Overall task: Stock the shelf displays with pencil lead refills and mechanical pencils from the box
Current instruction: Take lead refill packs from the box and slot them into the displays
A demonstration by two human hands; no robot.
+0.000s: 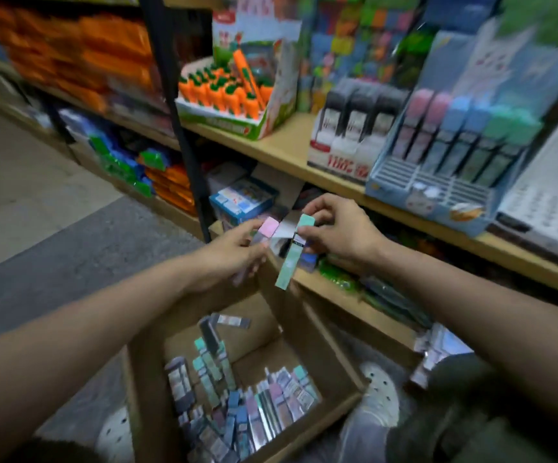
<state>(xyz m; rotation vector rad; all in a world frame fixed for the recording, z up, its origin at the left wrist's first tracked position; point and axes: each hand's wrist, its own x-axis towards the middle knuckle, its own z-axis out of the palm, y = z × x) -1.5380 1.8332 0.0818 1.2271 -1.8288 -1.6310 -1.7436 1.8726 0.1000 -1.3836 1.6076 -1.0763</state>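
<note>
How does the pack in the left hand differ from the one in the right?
The pink pack has a pink cap; the green pack has a mint one. The left hand wraps the pink pack, hiding most of its body; the right hand pinches the green pack near the top, so nearly all of it shows, hanging tilted. Both are slim capped packs like those in the box.

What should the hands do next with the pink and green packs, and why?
Probably lift the green pack, pinched by the right hand, to the blue display on the shelf. Its front slots look empty beside the green row; the left hand holds the pink pack.
</note>
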